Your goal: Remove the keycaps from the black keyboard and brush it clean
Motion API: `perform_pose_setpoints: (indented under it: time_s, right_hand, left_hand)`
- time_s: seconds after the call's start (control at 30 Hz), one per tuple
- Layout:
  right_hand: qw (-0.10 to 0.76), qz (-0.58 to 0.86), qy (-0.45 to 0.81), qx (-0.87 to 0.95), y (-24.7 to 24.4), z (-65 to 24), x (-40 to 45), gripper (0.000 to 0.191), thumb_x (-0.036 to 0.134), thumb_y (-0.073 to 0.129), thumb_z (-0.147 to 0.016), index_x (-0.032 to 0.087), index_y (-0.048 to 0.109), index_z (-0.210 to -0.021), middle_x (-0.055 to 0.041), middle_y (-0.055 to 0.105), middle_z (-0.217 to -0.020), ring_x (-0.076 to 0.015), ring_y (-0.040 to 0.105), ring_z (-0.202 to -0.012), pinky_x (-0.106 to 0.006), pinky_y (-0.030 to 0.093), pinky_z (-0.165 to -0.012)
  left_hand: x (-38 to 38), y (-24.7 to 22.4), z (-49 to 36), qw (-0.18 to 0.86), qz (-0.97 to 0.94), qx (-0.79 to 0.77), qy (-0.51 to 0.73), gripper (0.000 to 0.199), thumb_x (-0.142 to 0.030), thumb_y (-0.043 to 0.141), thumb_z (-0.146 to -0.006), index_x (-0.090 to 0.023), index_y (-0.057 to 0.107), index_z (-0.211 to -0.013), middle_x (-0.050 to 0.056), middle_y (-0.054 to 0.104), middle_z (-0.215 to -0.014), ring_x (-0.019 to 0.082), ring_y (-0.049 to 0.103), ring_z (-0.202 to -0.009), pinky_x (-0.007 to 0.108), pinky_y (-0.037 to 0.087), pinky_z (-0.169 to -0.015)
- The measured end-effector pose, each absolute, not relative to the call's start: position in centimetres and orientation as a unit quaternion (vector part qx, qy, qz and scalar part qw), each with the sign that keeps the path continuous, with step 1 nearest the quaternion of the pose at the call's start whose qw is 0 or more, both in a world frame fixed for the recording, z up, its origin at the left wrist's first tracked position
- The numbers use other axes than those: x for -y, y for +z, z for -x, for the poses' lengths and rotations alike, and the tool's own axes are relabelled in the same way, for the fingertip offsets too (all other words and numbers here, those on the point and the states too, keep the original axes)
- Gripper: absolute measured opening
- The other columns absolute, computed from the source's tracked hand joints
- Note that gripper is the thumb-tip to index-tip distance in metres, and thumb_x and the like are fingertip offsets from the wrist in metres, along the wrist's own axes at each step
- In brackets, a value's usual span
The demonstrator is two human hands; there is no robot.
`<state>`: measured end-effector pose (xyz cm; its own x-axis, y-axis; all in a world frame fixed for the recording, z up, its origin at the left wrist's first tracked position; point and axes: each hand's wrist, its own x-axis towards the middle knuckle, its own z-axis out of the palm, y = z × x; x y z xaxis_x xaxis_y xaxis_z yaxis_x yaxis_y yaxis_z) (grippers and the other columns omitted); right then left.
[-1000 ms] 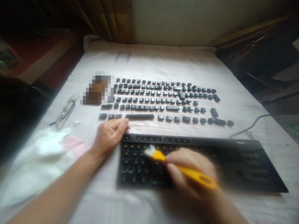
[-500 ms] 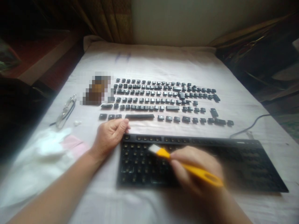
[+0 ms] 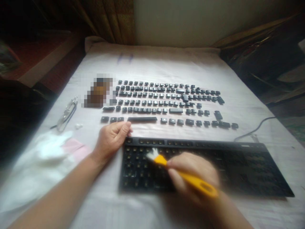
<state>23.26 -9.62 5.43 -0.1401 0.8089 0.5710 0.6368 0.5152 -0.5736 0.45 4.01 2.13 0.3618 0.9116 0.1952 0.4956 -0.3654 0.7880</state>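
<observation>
A black keyboard [image 3: 252, 173] with its keycaps off lies in front of me, bare switches showing. My right hand [image 3: 195, 171] is closed around the yellow handle of a flat brush [image 3: 159, 158]. The pale bristles are splayed against the switches in the upper left part of the keyboard. At the keyboard's far left corner, my left hand [image 3: 113, 136] is closed, thumb on top and fingers curled against the edge; its fingertips are partly hidden. Beyond the keyboard, loose black keycaps [image 3: 172, 121] lie in several rows, with the long space bar [image 3: 142, 119] near my left hand.
Eyeglasses [image 3: 68, 113] rest at the left, near small white bits [image 3: 78, 126]. A crumpled white cloth [image 3: 45, 162] with a pink piece [image 3: 76, 149] lies by my left forearm. A blurred-out brown object [image 3: 98, 92] is behind. A cable [image 3: 256, 127] runs off right.
My right hand has moved the brush a little to the left across the switches, and its bristles are now spread apart. The left hand and keycaps have stayed in place.
</observation>
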Motion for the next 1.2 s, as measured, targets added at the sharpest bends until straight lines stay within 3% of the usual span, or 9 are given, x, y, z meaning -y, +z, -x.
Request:
perform_pose_setpoints:
  time_s: [1.2]
  right_hand:
    - [0.452, 0.471, 0.109, 0.750, 4.99, -23.26, 9.45, 0.012, 0.012, 0.057, -0.093, 0.019, 0.066, -0.091, -0.0018, 0.077, -0.072, -0.0119, 0.070, -0.055, -0.022, 0.054, -0.055]
  left_hand:
    - [-4.03, 2.18, -0.53, 0.326, -0.755, -0.467, 0.326, 0.035, -0.040, 0.055, -0.094, -0.021, 0.072, -0.071, -0.001, 0.071, -0.061, 0.015, 0.067, -0.058, 0.025, 0.051, -0.059]
